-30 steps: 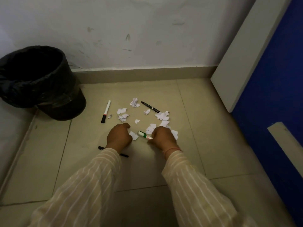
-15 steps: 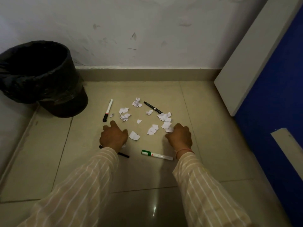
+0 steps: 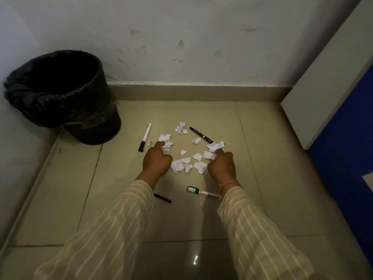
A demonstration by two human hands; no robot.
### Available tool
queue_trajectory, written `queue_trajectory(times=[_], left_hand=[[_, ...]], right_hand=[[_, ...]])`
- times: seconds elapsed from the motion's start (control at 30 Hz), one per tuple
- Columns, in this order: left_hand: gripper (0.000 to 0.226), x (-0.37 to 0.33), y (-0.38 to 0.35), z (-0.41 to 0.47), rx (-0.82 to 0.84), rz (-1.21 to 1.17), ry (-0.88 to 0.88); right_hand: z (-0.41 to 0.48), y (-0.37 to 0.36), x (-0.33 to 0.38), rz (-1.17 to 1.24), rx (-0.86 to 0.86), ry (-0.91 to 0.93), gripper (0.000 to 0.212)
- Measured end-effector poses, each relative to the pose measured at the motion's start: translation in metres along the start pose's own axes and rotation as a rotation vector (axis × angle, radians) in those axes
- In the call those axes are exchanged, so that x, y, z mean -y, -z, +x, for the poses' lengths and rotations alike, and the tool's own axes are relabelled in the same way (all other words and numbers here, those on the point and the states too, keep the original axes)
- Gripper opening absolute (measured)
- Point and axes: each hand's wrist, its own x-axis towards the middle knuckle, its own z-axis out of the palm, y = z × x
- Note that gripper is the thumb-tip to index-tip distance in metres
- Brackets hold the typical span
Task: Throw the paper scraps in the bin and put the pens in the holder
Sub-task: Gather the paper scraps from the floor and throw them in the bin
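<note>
Several white paper scraps (image 3: 182, 165) lie scattered on the tiled floor. My left hand (image 3: 156, 161) rests on the floor at the left of the pile, fingers curled, touching scraps. My right hand (image 3: 222, 164) curls over scraps at the right side. A white marker with a black cap (image 3: 145, 137) lies left of the scraps. A black pen (image 3: 201, 135) lies behind them. Near my right wrist lies a white marker with a green band (image 3: 203, 192). A thin black pen (image 3: 162, 198) pokes out from under my left sleeve. No pen holder is in view.
A black bin lined with a black bag (image 3: 60, 93) stands in the left corner by the wall. A white panel (image 3: 327, 77) and a blue surface (image 3: 347, 150) close off the right side. Bare tiles lie in front.
A second ago my right hand held the green-banded marker; it now lies on the floor near my wrist. Both hands have moved forward onto the scraps, pushing some together.
</note>
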Motion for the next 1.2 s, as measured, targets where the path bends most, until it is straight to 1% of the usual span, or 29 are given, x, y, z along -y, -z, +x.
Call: queue_trajectory(times=[0.1, 0.17, 0.2, 0.23, 0.3, 0.37, 0.4, 0.47, 0.6, 0.63, 0.67, 0.77, 0.87, 0.93, 0.97, 1.03, 1.07, 1.2], left_hand=[[0.068, 0.001, -0.005, -0.002, 0.067, 0.068, -0.008], [0.066, -0.002, -0.011, -0.004, 0.128, 0.086, -0.018], [0.064, -0.004, -0.013, -0.006, 0.144, 0.1, -0.033], [0.062, -0.005, -0.015, -0.006, 0.144, 0.113, -0.055], [0.059, -0.005, -0.016, -0.004, 0.117, 0.125, -0.073], [0.06, -0.001, -0.016, 0.0, 0.09, 0.141, -0.067], [0.062, 0.002, -0.015, 0.002, 0.085, 0.161, -0.063], [0.066, 0.007, -0.016, 0.006, 0.099, 0.225, -0.061], [0.072, 0.016, -0.021, 0.011, 0.182, 0.396, -0.12], [0.071, 0.017, -0.022, 0.012, 0.188, 0.435, -0.151], [0.067, 0.018, -0.023, 0.012, 0.186, 0.465, -0.182], [0.055, 0.023, -0.021, 0.013, 0.143, 0.511, -0.25], [0.035, 0.028, -0.019, 0.011, 0.094, 0.497, -0.25], [0.02, 0.028, -0.02, 0.006, 0.067, 0.428, -0.21], [0.016, 0.03, -0.02, 0.002, 0.059, 0.386, -0.18], [0.015, 0.032, -0.023, -0.003, 0.054, 0.296, -0.116], [0.015, 0.033, -0.024, -0.006, 0.055, 0.252, -0.084], [0.014, 0.03, -0.017, -0.012, 0.082, 0.13, -0.006]], right_hand=[[-0.007, -0.021, 0.012, -0.108, 0.18, 0.101, 0.048], [-0.014, -0.036, 0.023, -0.092, 0.271, 0.194, 0.046], [-0.017, -0.038, 0.028, -0.051, 0.292, 0.2, 0.047], [-0.018, -0.039, 0.031, 0.01, 0.285, 0.185, 0.048], [-0.015, -0.034, 0.032, 0.059, 0.188, 0.148, 0.048], [-0.01, -0.03, 0.029, 0.015, 0.13, 0.112, 0.048], [-0.009, -0.028, 0.029, -0.025, 0.151, 0.104, 0.051], [-0.005, -0.028, 0.033, -0.103, 0.261, 0.101, 0.068], [-0.006, -0.031, 0.061, -0.266, 0.501, 0.114, 0.116], [-0.009, -0.033, 0.067, -0.308, 0.53, 0.137, 0.123], [-0.014, -0.037, 0.072, -0.348, 0.54, 0.161, 0.125], [-0.025, -0.052, 0.071, -0.405, 0.448, 0.223, 0.118], [-0.028, -0.06, 0.062, -0.403, 0.343, 0.309, 0.099], [-0.026, -0.058, 0.057, -0.346, 0.319, 0.315, 0.076], [-0.025, -0.059, 0.057, -0.325, 0.302, 0.324, 0.061], [-0.025, -0.063, 0.056, -0.271, 0.236, 0.34, 0.033], [-0.027, -0.065, 0.056, -0.225, 0.203, 0.335, 0.023], [-0.031, -0.069, 0.055, -0.008, 0.165, 0.28, 0.018]])
